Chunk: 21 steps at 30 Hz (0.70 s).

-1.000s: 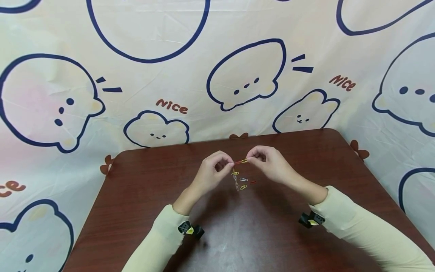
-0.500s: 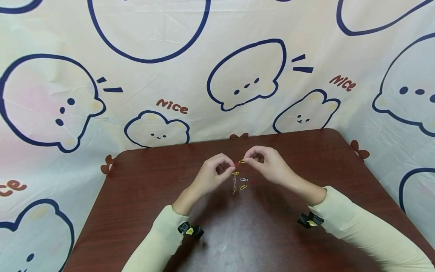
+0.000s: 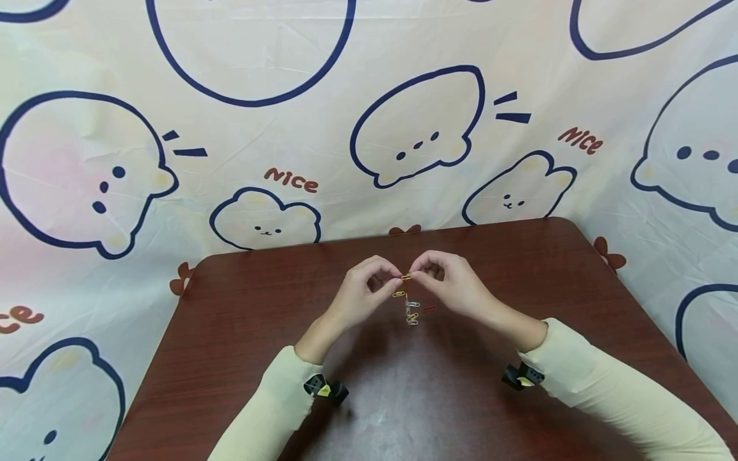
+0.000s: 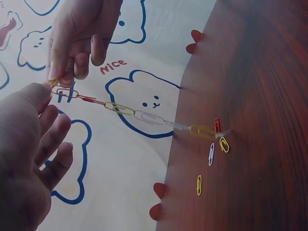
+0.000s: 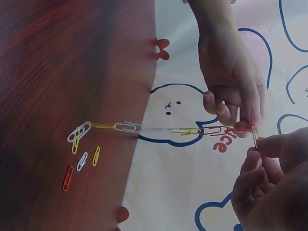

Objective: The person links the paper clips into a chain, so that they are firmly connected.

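Observation:
Both hands meet above the far part of the table in the head view, fingertips almost together. My right hand point(image 3: 455, 282) pinches a yellow paper clip point(image 3: 406, 276) between thumb and forefinger. Opposite it, my left hand point(image 3: 363, 288) pinches the top end of a paper clip chain point(image 5: 180, 130), right at that yellow clip. The chain hangs from the fingertips, with red clips point(image 4: 67, 92) uppermost, then yellow and white ones. Its lower end overlaps the loose clips in every view. Fingertips partly hide where the yellow clip and top red clip meet.
On the brown table point(image 3: 259, 358) below the hands lie several loose paper clips: a red one point(image 5: 68, 178), a white one point(image 4: 211, 155), a yellow one point(image 4: 199, 185) and another yellow one point(image 4: 224, 145). A cartoon-printed cloth point(image 3: 403, 38) stands behind the table.
The hands have come closer together, the right moving left with the yellow clip. The hanging chain has swung right, and the red clip that stretched between the hands now hangs below.

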Motion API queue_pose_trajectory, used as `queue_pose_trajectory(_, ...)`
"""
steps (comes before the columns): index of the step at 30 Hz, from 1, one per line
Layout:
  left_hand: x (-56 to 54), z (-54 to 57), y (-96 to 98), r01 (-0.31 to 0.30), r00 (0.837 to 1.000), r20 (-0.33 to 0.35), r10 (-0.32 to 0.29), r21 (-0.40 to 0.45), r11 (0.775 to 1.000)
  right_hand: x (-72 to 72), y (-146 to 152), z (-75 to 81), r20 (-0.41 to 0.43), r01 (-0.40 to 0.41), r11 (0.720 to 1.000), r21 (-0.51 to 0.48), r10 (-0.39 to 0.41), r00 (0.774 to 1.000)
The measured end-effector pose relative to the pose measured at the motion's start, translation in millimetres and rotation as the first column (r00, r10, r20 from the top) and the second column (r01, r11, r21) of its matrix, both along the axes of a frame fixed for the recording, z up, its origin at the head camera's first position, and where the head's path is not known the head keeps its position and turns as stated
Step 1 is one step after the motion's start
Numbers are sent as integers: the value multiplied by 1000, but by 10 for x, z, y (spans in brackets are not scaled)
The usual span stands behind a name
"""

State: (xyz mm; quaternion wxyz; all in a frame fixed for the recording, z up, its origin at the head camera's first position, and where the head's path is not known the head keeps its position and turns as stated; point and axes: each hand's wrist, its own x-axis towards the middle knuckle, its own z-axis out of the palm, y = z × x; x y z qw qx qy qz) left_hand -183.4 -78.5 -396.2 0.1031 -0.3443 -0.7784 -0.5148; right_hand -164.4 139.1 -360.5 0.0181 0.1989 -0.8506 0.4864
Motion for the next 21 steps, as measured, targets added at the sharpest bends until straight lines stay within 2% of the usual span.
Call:
queue_pose_trajectory(9,-5,-9,-14,-12,1000,-19,12,-4,1000,27,-71,-57,-36,-3,1000,-31,2,999)
queue_pose_trajectory(21,14,-34,-137,-86,996,-27,85,-16,996,-32,-9,-156,-37,1,999,-44,-2,999)
